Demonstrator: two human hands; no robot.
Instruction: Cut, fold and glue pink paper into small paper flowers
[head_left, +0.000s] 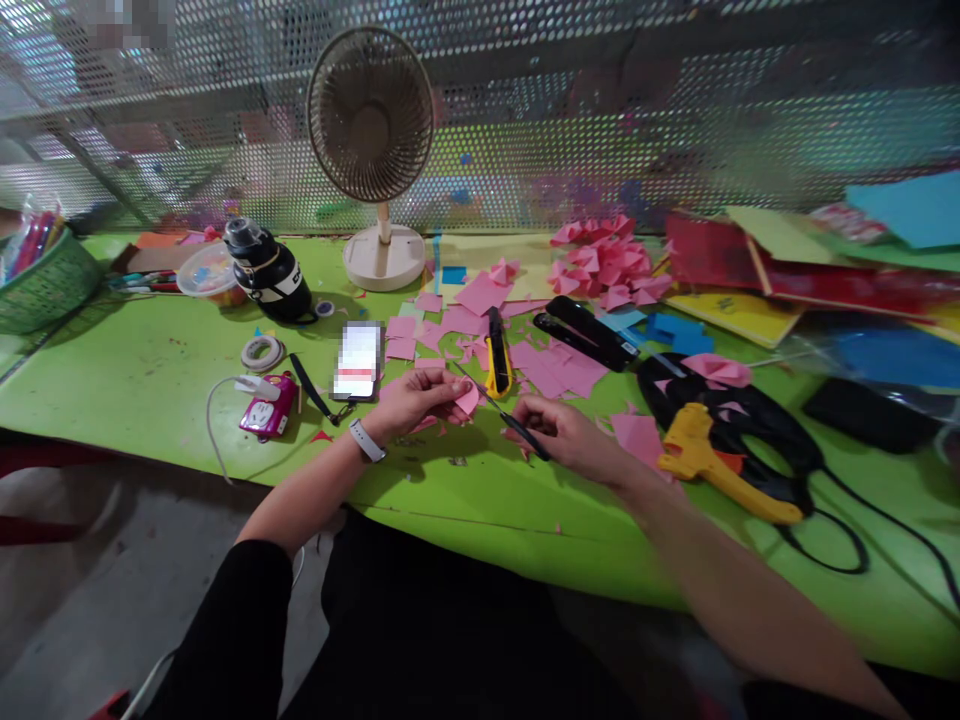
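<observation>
Between the thumb and fingers of my left hand [424, 402] is a small piece of pink paper [468, 400]. My right hand [559, 432] grips a pair of scissors [525, 434] by its black handles, the blades pointing up and left to the paper's right edge. Whether the blades touch the paper I cannot tell. Just beyond the hands lies a yellow and black box cutter [497, 355]. Pink paper scraps [562, 368] are spread around it, with a black stapler [585, 333] behind. A heap of folded pink paper pieces [611, 262] sits farther back.
A yellow glue gun [712, 465] with a black cord rests at the right. On the left are a phone [358, 360], a pink power adapter [270, 405], a tape roll [262, 352] and a black bottle [270, 270]. A fan [382, 258] stands at the back, before a perforated metal screen [510, 180].
</observation>
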